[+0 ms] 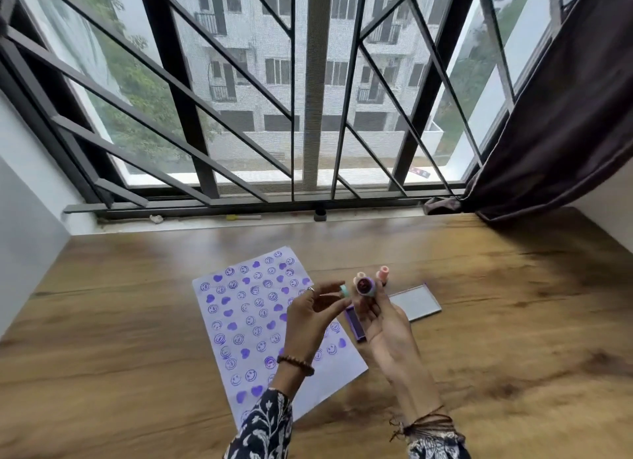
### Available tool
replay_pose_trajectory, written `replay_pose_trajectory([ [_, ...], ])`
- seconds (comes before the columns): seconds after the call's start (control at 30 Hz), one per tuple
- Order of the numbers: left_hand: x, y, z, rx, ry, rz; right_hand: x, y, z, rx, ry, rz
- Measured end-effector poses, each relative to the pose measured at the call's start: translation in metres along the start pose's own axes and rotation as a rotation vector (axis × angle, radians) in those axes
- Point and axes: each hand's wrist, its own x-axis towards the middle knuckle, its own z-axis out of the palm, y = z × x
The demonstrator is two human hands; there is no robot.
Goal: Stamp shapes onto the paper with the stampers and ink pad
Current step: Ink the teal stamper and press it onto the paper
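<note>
We hold a stamper [365,286] face-up in our right hand [383,325], fingers closed around its body, while our left hand [310,313] pinches a teal cap [344,290] just beside it. We judge this a change of stamper: next comes inking on the ink pad [356,323] below, then pressing onto the nearly filled paper [260,321] on the tabletop [513,304].

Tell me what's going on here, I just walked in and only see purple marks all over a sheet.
A person at a wooden table is stamping. The right hand holds a stamper with its inked face turned up; the left hand holds a small teal piece, maybe its cap. The paper is nearly covered in purple smileys and hearts. The open ink pad lies beside it.
</note>
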Motion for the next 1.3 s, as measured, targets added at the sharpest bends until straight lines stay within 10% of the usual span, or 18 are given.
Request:
replay_pose_trajectory([
  [0.6, 0.042, -0.070, 0.017, 0.652, -0.049, 0.101, 0.012, -0.011, -0.050, 0.072, 0.170, 0.078],
  [0.93, 0.013, -0.091, 0.015, 0.995, -0.237, 0.219, 0.020, -0.003, -0.068, -1.453, 0.248, -0.606],
  [1.3, 0.013, -0.095, 0.017, 0.982, -0.196, 0.191, 0.024, 0.002, -0.072, -1.875, 0.095, -0.592],
])
